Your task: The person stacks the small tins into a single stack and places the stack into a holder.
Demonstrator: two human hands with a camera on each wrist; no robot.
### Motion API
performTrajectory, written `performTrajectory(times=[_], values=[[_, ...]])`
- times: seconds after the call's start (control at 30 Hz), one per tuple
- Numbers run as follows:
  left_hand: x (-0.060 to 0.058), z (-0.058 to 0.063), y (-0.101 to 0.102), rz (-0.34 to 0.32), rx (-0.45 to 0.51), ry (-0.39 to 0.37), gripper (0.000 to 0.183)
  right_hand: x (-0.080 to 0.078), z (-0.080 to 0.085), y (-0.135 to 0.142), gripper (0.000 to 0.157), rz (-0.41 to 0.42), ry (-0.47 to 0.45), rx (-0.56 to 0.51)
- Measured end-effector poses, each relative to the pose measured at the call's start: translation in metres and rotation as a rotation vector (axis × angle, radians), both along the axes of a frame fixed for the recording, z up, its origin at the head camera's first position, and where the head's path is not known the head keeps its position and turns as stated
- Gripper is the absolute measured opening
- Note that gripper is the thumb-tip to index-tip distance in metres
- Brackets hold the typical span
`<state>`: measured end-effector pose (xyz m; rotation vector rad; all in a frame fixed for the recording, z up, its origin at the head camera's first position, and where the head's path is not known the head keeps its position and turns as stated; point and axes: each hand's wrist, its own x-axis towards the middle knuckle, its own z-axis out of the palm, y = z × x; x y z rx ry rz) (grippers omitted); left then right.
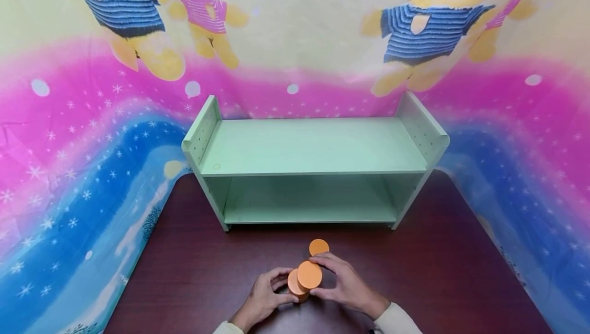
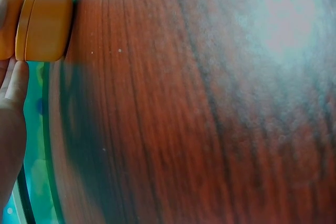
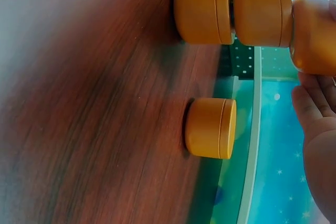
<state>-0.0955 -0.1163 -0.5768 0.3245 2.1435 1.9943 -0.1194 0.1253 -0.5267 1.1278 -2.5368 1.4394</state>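
Note:
Several orange lidded round jars are near my hands. In the right wrist view, one jar (image 3: 202,10) stands on the table under a second jar (image 3: 260,11). My left hand (image 1: 264,295) holds the second jar between thumb and fingers, seen at its left side in the head view. Above it, my right hand (image 1: 345,282) grips a third jar (image 1: 309,275) from the right. This top jar sits off-centre over the stack; whether it rests on the lid below I cannot tell. A separate jar (image 1: 319,247) stands on the table just beyond my right fingers.
A pale green two-level shelf (image 1: 313,144) stands at the back of the dark reddish-brown table (image 1: 198,267). Its side panels rise above the upper board. Cartoon-printed cloth (image 1: 295,37) hangs behind and along both sides.

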Motion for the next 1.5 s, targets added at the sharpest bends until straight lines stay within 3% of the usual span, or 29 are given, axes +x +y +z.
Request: performTrajectory(times=[0.4, 0.9, 1.5], values=[[0.0, 0.002, 0.0, 0.002, -0.015, -0.051, 0.06, -0.003, -0.007, -0.008, 0.057, 0.016, 0.014, 0.005], [0.0, -0.001, -0.001, -0.012, -0.011, -0.015, 0.059, -0.004, -0.007, -0.014, 0.058, 0.03, 0.027, 0.014], [-0.001, -0.001, -0.002, -0.01, -0.018, -0.026, 0.06, -0.004, -0.008, -0.015, 0.059, 0.026, 0.028, 0.009]])
